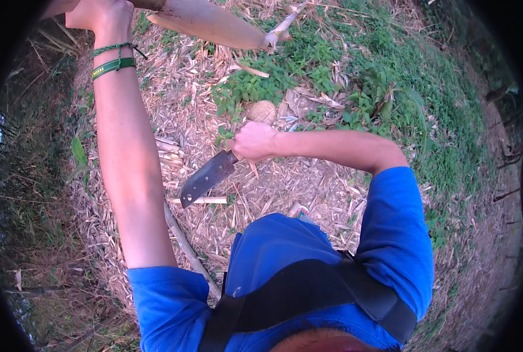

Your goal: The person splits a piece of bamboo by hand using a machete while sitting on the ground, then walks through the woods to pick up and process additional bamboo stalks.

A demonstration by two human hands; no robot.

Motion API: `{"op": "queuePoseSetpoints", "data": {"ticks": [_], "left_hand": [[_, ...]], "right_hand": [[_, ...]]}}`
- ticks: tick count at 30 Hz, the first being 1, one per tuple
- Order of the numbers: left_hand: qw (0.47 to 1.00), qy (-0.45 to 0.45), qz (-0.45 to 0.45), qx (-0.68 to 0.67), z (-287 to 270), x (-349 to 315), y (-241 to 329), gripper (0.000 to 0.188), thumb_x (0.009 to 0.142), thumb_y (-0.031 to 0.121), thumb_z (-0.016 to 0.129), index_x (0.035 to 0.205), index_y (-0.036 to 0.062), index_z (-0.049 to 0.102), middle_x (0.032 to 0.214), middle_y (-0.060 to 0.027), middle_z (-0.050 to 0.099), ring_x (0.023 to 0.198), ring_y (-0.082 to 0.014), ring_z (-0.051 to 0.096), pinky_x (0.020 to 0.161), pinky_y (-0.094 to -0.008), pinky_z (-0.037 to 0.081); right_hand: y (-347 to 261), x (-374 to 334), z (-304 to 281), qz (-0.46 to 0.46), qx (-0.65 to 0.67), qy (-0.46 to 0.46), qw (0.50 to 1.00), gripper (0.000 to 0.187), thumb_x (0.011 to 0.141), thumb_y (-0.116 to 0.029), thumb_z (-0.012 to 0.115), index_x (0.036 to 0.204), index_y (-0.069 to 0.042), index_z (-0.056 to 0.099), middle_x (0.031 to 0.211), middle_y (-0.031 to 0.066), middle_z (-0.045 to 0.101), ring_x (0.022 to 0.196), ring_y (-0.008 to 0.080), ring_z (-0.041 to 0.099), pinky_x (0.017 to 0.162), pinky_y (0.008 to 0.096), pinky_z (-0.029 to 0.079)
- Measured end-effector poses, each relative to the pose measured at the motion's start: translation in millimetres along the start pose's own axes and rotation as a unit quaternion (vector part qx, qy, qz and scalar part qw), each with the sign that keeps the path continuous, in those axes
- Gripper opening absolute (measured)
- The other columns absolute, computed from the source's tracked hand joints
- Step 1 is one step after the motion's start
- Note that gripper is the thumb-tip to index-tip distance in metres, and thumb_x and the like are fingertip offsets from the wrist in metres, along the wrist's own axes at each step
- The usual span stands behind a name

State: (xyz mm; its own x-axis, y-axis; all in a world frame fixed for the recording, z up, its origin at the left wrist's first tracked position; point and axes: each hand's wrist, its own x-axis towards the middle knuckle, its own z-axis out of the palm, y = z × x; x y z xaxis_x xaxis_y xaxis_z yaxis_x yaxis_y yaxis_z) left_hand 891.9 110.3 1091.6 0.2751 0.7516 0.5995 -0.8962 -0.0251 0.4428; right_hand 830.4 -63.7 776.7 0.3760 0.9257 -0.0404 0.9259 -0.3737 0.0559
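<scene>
My right hand is closed round the handle of a machete. Its broad dark blade points down and to the left, with a hole near the squared end. Just beyond that fist is a round tan stump, low to the ground. At the upper left my left hand reaches far out, closed on a thick pale pole that looks like wood or bamboo. The picture's edge cuts off part of that hand and pole. Rightward, the pole ends near a thinner forked piece.
Dry chips and leaf litter cover the ground around my feet. Short cut sticks lie left of the blade, and a long thin branch runs beside my left side. Low green plants grow to the right; brush borders the left.
</scene>
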Motion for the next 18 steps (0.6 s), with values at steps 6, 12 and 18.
{"op": "queuePoseSetpoints", "data": {"ticks": [6,12,18], "left_hand": [[0.996,0.040,-0.060,-0.061,-24.8,-12.8,-20.5,0.019,0.070,0.005,0.070,0.083,-0.0027,0.059,0.065,-0.0090,0.059,0.054,-0.0216,0.059,0.057,-0.0347,0.051],[0.996,-0.060,-0.021,-0.056,-7.1,-6.7,-14.2,0.010,0.075,0.002,0.064,0.079,-0.0034,0.057,0.068,-0.0124,0.058,0.060,-0.0255,0.060,0.061,-0.0376,0.052],[0.946,-0.233,-0.188,-0.124,-95.3,25.3,-63.6,0.006,0.078,0.001,0.059,0.077,-0.0041,0.056,0.076,-0.0165,0.058,0.074,-0.0302,0.061,0.073,-0.0446,0.054]], "right_hand": [[237.5,-129.3,-54.2,0.519,-0.051,0.029,0.853,0.026,0.084,-0.021,0.061,0.100,-0.003,0.073,0.094,0.0178,0.073,0.086,0.0305,0.073,0.073,0.0409,0.059],[179.7,-98.8,9.6,0.550,0.095,0.035,0.829,0.035,0.081,-0.025,0.064,0.106,-0.001,0.070,0.107,0.0199,0.070,0.102,0.0337,0.068,0.088,0.0429,0.055],[117.5,-66.8,99.0,0.564,0.170,0.039,0.807,0.034,0.080,-0.026,0.067,0.104,-0.002,0.071,0.105,0.0204,0.070,0.102,0.0339,0.068,0.090,0.0423,0.055]]}}
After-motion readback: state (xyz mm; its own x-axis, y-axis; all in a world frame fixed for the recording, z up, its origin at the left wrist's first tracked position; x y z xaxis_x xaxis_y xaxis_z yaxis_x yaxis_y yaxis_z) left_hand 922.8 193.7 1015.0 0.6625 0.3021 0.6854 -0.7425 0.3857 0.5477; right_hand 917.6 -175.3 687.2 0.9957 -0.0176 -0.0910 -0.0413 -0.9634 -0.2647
